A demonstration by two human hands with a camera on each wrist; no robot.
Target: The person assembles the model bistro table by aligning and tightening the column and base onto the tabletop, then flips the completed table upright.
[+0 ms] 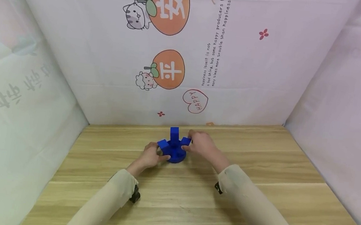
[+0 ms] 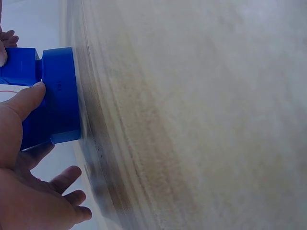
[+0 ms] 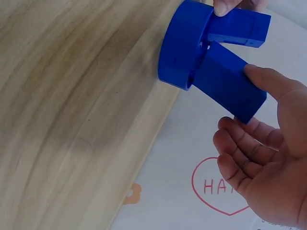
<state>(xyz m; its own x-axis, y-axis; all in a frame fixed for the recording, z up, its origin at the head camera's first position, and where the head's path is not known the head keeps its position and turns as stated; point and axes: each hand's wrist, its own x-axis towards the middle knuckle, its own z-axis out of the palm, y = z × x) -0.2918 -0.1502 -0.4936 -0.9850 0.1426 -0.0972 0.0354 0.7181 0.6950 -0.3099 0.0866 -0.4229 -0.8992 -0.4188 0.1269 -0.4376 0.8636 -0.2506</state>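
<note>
A round blue base (image 1: pixel 177 159) stands on the wooden table with several blue rectangular blocks rising from it. The back block (image 1: pixel 174 135) stands upright, while the left block (image 1: pixel 163 144) and right block (image 1: pixel 185 141) lean outward. My left hand (image 1: pixel 150 156) grips the left block low down, its thumb by the base's rim; the other left fingers are spread in the left wrist view. On the other side, my right hand (image 1: pixel 203 144) holds the outer end of the right block (image 3: pixel 230 84) between thumb and fingers. The left block's lower part is partly hidden by the left hand.
Behind the base, a printed white cloth (image 1: pixel 229 95) rises at the table's back edge. Pale cloth walls stand at left and right. Wooden tabletop (image 1: pixel 176 208) extends in front of the base. Each wrist carries a small black device (image 1: pixel 135 194).
</note>
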